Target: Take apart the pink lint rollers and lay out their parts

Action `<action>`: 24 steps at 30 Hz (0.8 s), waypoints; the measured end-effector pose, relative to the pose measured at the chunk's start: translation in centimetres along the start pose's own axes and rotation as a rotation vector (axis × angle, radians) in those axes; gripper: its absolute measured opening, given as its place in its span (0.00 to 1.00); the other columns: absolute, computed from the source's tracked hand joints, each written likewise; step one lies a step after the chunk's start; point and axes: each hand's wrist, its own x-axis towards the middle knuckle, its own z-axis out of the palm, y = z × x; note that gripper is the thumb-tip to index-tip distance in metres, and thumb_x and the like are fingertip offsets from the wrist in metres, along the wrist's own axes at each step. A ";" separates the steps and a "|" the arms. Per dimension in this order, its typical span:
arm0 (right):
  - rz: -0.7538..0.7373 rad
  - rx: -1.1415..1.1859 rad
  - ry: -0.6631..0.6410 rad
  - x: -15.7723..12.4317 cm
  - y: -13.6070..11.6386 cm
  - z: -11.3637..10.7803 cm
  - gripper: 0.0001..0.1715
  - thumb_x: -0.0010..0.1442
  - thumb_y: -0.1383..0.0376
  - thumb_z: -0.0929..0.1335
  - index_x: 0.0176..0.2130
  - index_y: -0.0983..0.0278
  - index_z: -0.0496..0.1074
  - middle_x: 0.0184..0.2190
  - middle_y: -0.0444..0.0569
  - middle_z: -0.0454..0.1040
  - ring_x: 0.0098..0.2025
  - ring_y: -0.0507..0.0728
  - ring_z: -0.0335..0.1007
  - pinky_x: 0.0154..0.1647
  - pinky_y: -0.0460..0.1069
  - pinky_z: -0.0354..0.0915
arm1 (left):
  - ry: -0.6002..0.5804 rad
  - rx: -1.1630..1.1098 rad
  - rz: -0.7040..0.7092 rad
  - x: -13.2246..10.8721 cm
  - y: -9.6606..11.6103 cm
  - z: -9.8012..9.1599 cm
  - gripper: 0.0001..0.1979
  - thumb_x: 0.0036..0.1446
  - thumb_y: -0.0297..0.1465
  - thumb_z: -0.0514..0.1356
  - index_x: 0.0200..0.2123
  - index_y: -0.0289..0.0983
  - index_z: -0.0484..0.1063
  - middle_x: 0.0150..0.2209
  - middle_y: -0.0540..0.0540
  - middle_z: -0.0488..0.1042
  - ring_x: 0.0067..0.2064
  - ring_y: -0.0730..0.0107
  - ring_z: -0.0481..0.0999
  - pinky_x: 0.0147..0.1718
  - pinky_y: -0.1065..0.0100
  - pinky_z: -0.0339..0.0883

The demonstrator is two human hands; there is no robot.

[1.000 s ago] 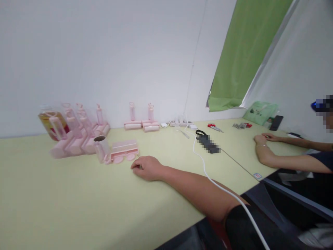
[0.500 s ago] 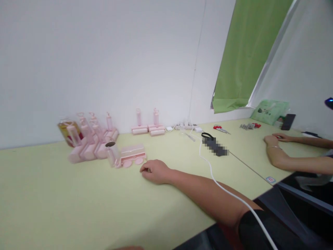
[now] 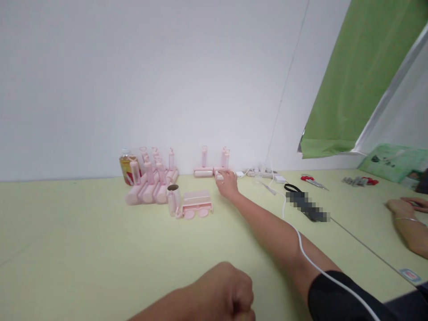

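My right hand point(image 3: 228, 183) reaches to the back of the table, fingers apart, over the front of a pink lint roller point(image 3: 220, 170) standing by the wall. Whether the fingers grip it is too small to tell. Another pink lint roller point(image 3: 203, 172) stands just left of it, handle upright. Near the front edge, my left hand point(image 3: 230, 287) is curled into a loose fist, and nothing shows in it. Beyond it lie an open pink roller case point(image 3: 197, 206) with two round end caps and, beside that, an upright sticky roll point(image 3: 174, 203) with a brown core.
Several pink lint rollers point(image 3: 147, 189) stand at the left, before a bottle of yellow liquid point(image 3: 126, 165). A white cable point(image 3: 297, 236) crosses my right arm. Rightward are a power strip point(image 3: 261, 171), a black strapped object point(image 3: 306, 205), red-handled scissors point(image 3: 312, 181) and another person's hands point(image 3: 403, 214).
My right hand has moved from beside the open case to a lint roller at the back. My left hand has come into view from below. The view has turned left.
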 end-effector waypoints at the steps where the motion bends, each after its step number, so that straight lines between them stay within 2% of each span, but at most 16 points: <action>1: 0.022 -0.016 0.011 1.1 0.3 0.4 0.28 0.62 0.60 0.64 0.61 0.59 0.66 0.61 0.59 0.59 0.63 0.66 0.52 0.63 0.61 0.49 | 0.065 0.011 -0.020 0.2 -1.0 -0.6 0.19 0.50 0.27 0.58 0.16 0.37 0.50 0.18 0.53 0.53 0.21 0.76 0.54 0.22 0.68 0.50; 5: 0.115 -0.203 -0.014 4.2 1.7 2.1 0.30 0.64 0.53 0.62 0.64 0.52 0.62 0.66 0.57 0.50 0.64 0.71 0.47 0.60 0.65 0.49 | 0.261 0.015 -0.075 0.1 -4.6 -1.3 0.16 0.48 0.23 0.56 0.17 0.37 0.50 0.19 0.54 0.53 0.22 0.78 0.54 0.23 0.70 0.51; 8: 0.118 -0.301 -0.078 5.2 2.8 3.2 0.29 0.64 0.50 0.61 0.63 0.50 0.63 0.65 0.56 0.54 0.63 0.70 0.49 0.58 0.67 0.50 | 0.298 0.008 -0.120 -0.1 -6.0 -0.7 0.14 0.51 0.25 0.56 0.18 0.37 0.53 0.20 0.54 0.55 0.23 0.78 0.57 0.24 0.71 0.52; 12: 0.090 -0.323 -0.100 5.3 4.0 3.4 0.27 0.64 0.50 0.60 0.59 0.55 0.67 0.60 0.58 0.60 0.61 0.70 0.49 0.59 0.68 0.47 | 0.352 -0.005 -0.185 -0.2 -6.8 -0.3 0.15 0.53 0.27 0.57 0.18 0.36 0.55 0.20 0.54 0.57 0.23 0.78 0.57 0.25 0.71 0.51; 17: 0.066 -0.331 -0.069 3.3 4.7 2.2 0.25 0.66 0.55 0.58 0.56 0.60 0.69 0.56 0.60 0.62 0.58 0.68 0.51 0.59 0.65 0.47 | 0.418 -0.078 -0.281 -0.2 -7.4 -0.8 0.18 0.55 0.33 0.58 0.18 0.36 0.55 0.20 0.54 0.57 0.24 0.79 0.56 0.25 0.72 0.50; 21: 0.004 -0.288 -0.004 -0.1 5.1 0.5 0.23 0.65 0.55 0.60 0.53 0.61 0.72 0.52 0.58 0.64 0.55 0.66 0.53 0.55 0.60 0.53 | 0.496 -0.173 -0.445 0.2 -7.8 -1.0 0.20 0.56 0.40 0.58 0.19 0.36 0.57 0.18 0.54 0.57 0.22 0.79 0.56 0.22 0.73 0.49; 24: -0.024 -0.187 0.059 -2.9 4.9 -1.5 0.21 0.64 0.54 0.62 0.49 0.61 0.74 0.47 0.56 0.66 0.51 0.65 0.56 0.51 0.57 0.56 | 0.564 -0.289 -0.553 0.9 -8.1 -0.9 0.18 0.57 0.43 0.57 0.24 0.36 0.62 0.19 0.53 0.61 0.20 0.78 0.60 0.20 0.74 0.51</action>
